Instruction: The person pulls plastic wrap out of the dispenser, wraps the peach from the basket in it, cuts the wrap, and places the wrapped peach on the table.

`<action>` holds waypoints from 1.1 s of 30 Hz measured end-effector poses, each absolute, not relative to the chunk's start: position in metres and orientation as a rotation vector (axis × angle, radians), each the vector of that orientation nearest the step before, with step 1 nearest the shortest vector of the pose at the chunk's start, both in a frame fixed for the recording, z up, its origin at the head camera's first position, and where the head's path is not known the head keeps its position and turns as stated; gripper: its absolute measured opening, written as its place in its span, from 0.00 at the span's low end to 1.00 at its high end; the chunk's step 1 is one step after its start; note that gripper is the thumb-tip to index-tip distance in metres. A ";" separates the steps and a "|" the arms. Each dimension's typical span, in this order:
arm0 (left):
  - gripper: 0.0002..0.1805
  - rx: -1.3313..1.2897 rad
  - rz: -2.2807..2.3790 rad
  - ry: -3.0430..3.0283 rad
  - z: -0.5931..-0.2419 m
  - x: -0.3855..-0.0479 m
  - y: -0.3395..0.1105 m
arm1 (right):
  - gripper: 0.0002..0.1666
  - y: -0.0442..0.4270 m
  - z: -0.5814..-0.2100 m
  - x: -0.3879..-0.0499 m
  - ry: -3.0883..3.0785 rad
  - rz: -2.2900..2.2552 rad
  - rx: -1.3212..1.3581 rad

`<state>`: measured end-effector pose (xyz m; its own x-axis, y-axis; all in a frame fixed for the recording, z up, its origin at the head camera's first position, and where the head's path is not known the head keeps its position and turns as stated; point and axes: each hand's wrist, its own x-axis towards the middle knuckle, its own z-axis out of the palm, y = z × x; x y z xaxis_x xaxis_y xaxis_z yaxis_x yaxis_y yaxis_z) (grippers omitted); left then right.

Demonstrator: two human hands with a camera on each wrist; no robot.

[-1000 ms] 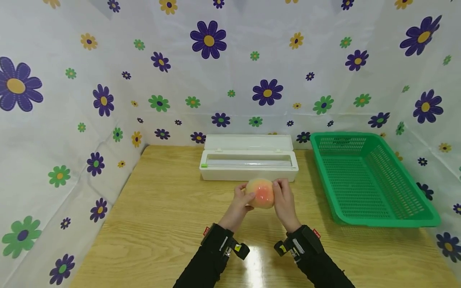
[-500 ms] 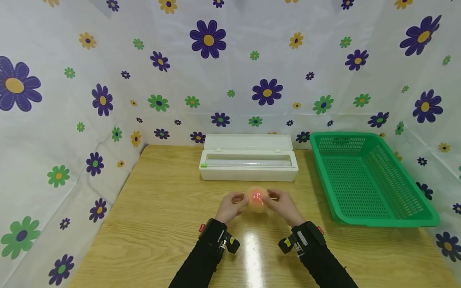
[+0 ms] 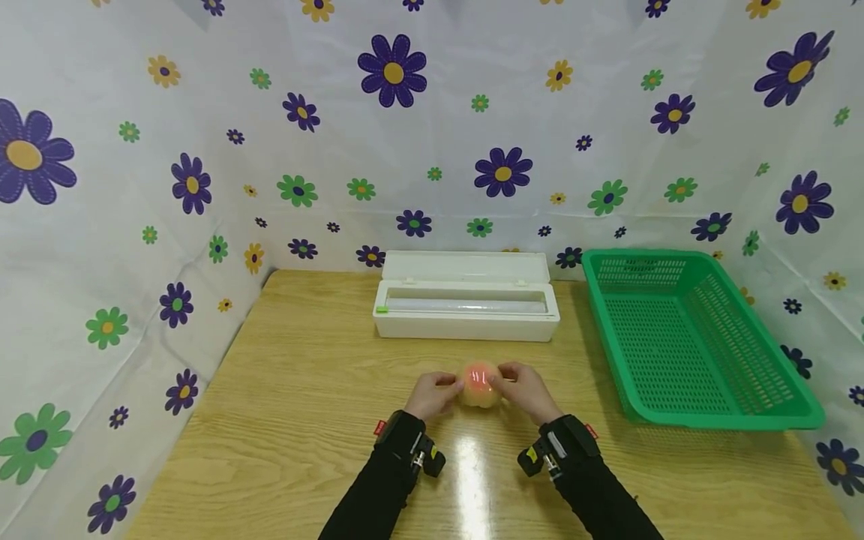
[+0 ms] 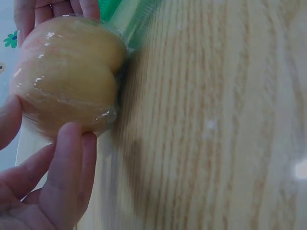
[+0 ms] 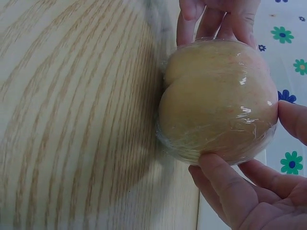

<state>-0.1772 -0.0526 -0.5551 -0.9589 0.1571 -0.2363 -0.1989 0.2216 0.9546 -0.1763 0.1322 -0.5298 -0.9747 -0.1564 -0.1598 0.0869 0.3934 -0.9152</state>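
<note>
A pink and yellow peach (image 3: 478,384) with clear plastic wrap drawn round it is between my two hands at the middle of the table. My left hand (image 3: 431,395) holds its left side with thumb and fingertips. On the right side, my right hand (image 3: 529,391) grips it the same way. In the left wrist view the wrap shines in creases over the peach (image 4: 72,72), and its cleft faces the tabletop. The right wrist view has the peach (image 5: 216,100) low over the wood; whether it touches cannot be told.
Behind the hands stands a white cling film box (image 3: 466,327), lid raised, a film roll (image 3: 466,306) inside. To the right sits a green plastic basket (image 3: 675,352). A flowered cloth (image 3: 432,135) hangs round the wooden table (image 3: 290,420).
The peach has come down and nearer to the person. My hands have shifted their hold and moved lower with it. Box and basket have stayed put.
</note>
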 end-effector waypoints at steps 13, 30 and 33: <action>0.26 0.033 1.740 2.208 -0.552 -0.178 -0.055 | 0.28 0.135 -0.534 -0.176 2.580 -1.474 -0.104; 0.23 0.194 1.605 2.539 -0.540 -0.173 -0.059 | 0.29 0.139 -0.530 -0.172 2.785 -1.369 -0.247; 0.21 0.305 1.509 2.771 -0.530 -0.168 -0.060 | 0.27 0.139 -0.522 -0.168 2.992 -1.238 -0.399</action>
